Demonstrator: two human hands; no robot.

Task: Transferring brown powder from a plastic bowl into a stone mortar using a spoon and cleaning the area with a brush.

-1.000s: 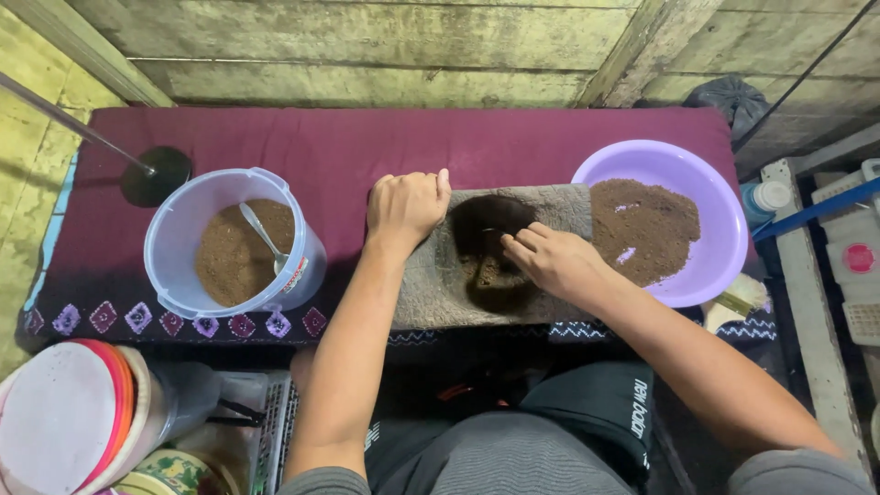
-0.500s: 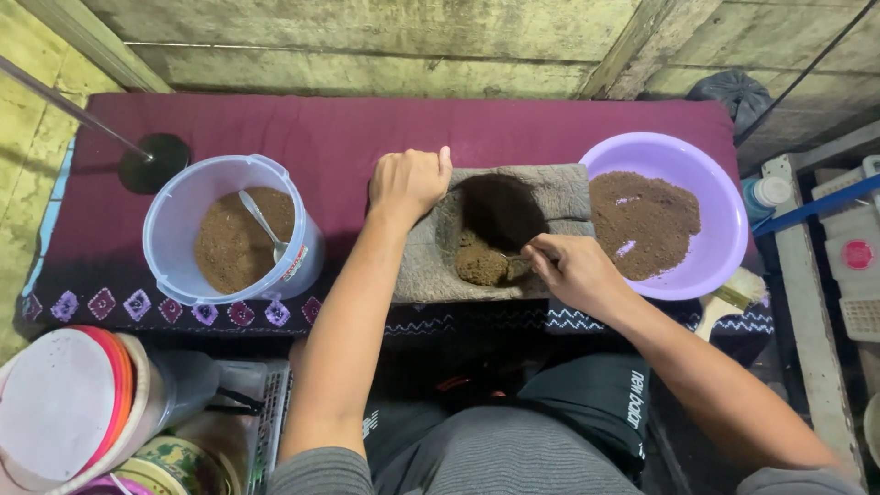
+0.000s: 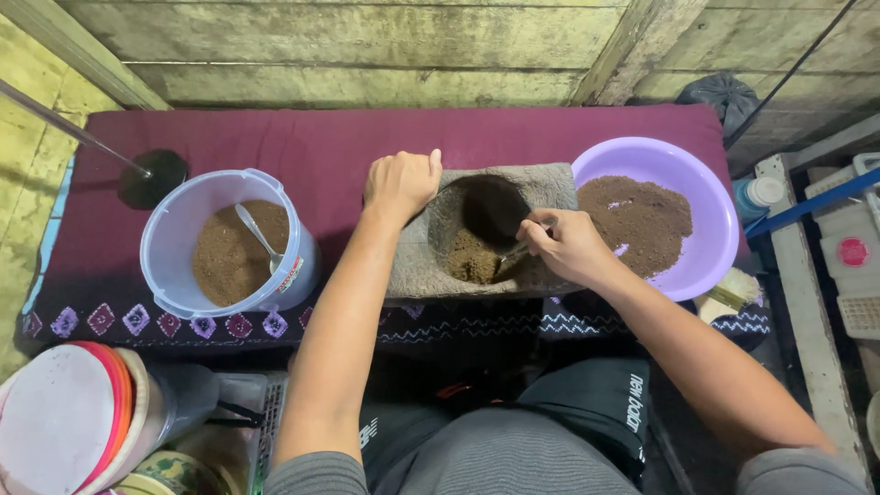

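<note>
The right hand pinches a small spoon, fingers curled shut, its tip in brown powder low inside the stone mortar. The left hand, a loose fist holding nothing, steadies the rim. Scraping toward the fingers suits. A purple bowl lies just beyond the right knuckles; a clear tub sits well left.

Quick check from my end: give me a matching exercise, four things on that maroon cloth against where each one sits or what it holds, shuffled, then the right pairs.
Things:
1. Grey stone mortar block
2. Round lilac plastic bowl
3. Clear plastic bucket with a white rim
4. Left hand

Places or states:
A. Far right of the maroon cloth, holding a spread of brown powder
B. Resting on the block's upper left corner
C. Far left, brown powder and a metal spoon inside
D. Centre, a dark hollow with a little brown powder

Pairs: 1-D, 2-A, 3-C, 4-B
</note>
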